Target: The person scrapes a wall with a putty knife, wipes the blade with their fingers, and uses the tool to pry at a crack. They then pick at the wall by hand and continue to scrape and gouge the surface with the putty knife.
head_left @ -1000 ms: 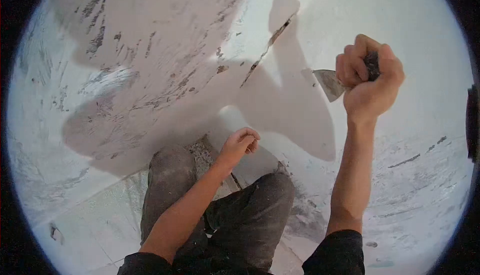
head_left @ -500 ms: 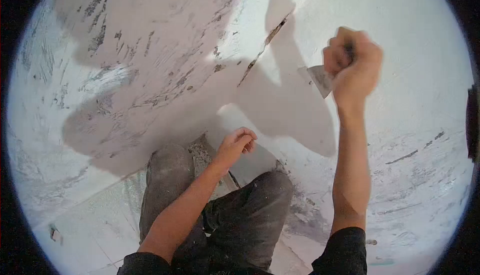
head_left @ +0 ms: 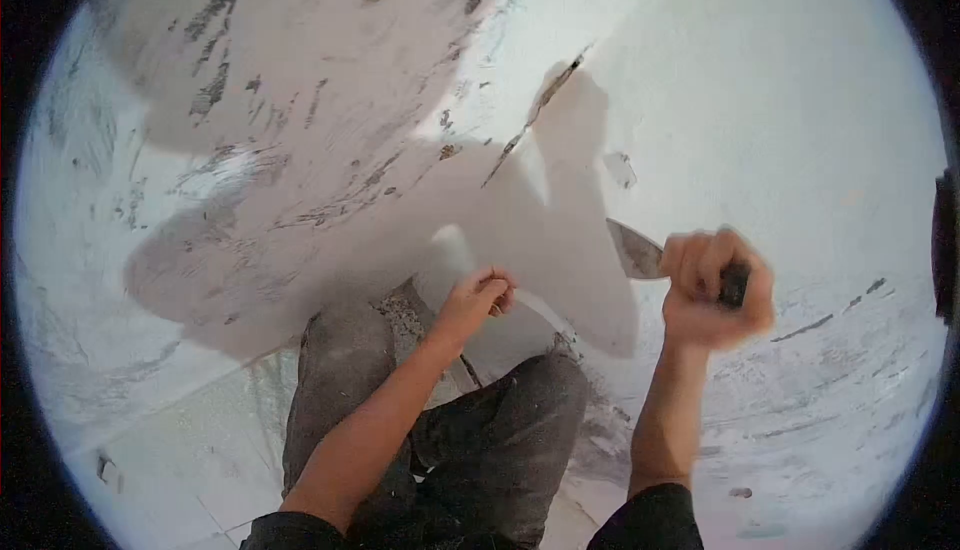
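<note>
My right hand (head_left: 715, 290) is closed around the dark handle of a putty knife (head_left: 634, 250), its metal blade pointing left against the white wall (head_left: 780, 100). The hand is blurred with motion. A small scraped patch (head_left: 620, 168) shows on the wall above the blade. My left hand (head_left: 478, 302) hangs loosely curled above my knees, holding nothing, near the corner where two wall faces meet. My legs in dark dusty trousers (head_left: 440, 420) are below.
A dark crack (head_left: 540, 105) runs along the corner seam. The left wall face (head_left: 260, 110) carries many scraped, flaking marks and my shadow. A pale tiled floor (head_left: 190, 440) lies lower left. Grey scuffs mark the lower right wall.
My right hand has dragged the putty knife down the wall from upper right to about mid-height. The left hand has hardly moved.
</note>
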{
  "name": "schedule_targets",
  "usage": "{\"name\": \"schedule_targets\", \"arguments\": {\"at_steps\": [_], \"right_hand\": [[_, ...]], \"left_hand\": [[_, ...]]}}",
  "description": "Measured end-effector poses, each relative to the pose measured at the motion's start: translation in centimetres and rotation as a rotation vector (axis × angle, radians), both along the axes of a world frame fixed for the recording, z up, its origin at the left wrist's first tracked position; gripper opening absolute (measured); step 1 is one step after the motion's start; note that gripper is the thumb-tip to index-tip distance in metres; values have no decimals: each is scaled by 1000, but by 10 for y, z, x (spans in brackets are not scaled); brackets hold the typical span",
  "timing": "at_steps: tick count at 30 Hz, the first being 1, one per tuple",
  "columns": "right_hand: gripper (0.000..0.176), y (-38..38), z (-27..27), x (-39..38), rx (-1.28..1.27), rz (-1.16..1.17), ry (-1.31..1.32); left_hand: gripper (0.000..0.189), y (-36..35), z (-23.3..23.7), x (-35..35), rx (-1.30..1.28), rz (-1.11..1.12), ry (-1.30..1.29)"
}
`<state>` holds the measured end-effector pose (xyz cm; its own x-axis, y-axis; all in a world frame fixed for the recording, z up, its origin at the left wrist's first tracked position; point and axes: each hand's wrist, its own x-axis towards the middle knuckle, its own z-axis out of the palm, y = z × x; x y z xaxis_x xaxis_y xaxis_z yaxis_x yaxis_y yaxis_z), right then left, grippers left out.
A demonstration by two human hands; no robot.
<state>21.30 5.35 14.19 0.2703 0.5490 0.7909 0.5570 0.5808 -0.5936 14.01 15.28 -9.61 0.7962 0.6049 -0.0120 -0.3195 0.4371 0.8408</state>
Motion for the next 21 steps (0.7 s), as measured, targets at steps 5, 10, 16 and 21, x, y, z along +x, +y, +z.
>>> {"name": "schedule_targets", "arguments": {"at_steps": [5, 10, 16, 21], "right_hand": [[71, -30, -84, 2, 76, -5, -19], [65, -25, -162, -23, 89, -70, 150], [55, -32, -172, -18, 331, -59, 139], [58, -43, -180, 1, 279, -230, 151]], "left_hand": [[19, -4, -3, 5, 124, -5, 67], [31, -10, -4, 0, 179, -5, 98], [48, -12, 5, 2, 68, -2, 279], [52, -9, 6, 3, -62, -91, 85]]}}
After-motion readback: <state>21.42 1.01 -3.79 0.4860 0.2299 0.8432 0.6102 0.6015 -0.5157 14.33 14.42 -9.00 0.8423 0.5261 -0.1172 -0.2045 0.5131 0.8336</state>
